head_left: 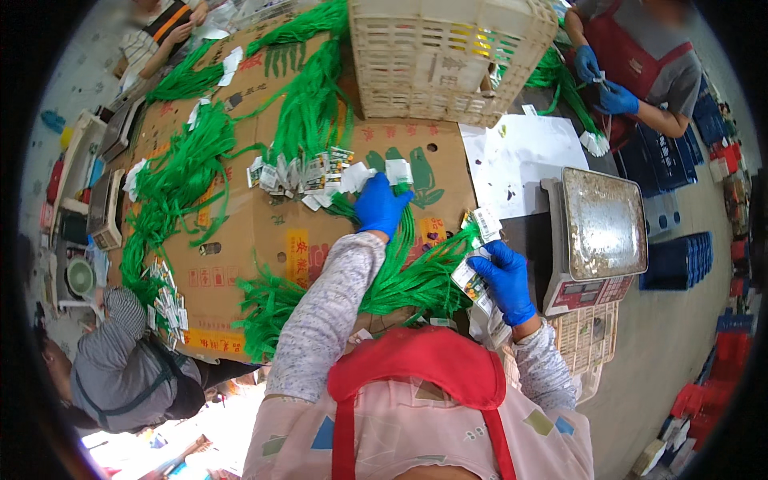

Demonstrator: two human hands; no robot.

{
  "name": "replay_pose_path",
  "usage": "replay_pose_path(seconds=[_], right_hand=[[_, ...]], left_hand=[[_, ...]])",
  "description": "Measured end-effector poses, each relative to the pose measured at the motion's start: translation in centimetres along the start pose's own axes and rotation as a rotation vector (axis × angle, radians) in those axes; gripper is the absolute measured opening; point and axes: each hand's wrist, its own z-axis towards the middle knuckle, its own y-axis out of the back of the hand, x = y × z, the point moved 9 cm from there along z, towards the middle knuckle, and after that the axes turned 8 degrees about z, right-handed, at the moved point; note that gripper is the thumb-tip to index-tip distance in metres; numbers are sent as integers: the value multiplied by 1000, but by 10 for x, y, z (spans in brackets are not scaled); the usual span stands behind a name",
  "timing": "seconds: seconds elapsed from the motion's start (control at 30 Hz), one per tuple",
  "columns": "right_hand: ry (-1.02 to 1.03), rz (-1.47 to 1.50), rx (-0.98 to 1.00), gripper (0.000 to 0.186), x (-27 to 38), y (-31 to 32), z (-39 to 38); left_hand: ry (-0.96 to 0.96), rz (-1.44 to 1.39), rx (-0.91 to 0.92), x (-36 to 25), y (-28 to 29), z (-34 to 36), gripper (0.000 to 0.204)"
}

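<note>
Green mesh net bags (400,282) lie heaped on the cardboard (254,228); the tagged bunch at far centre looks finished, while the near, looser ones seem left to do. The right hand (508,280) clamps its fingers on printed tags (474,280); the left hand (382,208) bends over mesh at centre, its grip hidden. One off-white crate (448,70), one scale (604,224) at right; bags overlap uncountably.

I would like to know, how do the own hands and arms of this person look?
The left hand and right hand wear bright blue, close-fitting gloves. The long sleeves are whitish with a small, darker speckled pattern and reach nearly to the gloves.
</note>
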Motion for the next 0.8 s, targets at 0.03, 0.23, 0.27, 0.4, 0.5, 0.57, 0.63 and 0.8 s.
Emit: replay_pose_path(seconds=[0.03, 0.23, 0.27, 0.4, 0.5, 0.57, 0.63, 0.8], right_hand=[[17, -21, 20, 13, 5, -6, -1], [42, -66, -6, 10, 14, -6, -12], [50, -33, -21, 11, 16, -3, -13], [65, -180, 4, 12, 15, 8, -8], [233, -209, 82, 17, 51, -17, -4], [204, -148, 117, 14, 54, -22, 5], [311, -108, 155, 11, 64, -31, 13], [355, -104, 224, 15, 66, -56, 39]], left_hand=[[-10, 23, 33, -2, -8, 1, 29], [25, -79, 55, 4, -21, 5, 16], [43, -110, 29, 5, -14, 2, 12], [-8, -260, -87, 8, 16, -9, 13], [-62, -362, -161, -1, 51, -18, 16], [-118, -347, -198, -14, 74, -25, 15], [-267, -315, -322, -28, 97, -37, 13], [-373, -336, -291, -48, 117, -55, 8]])
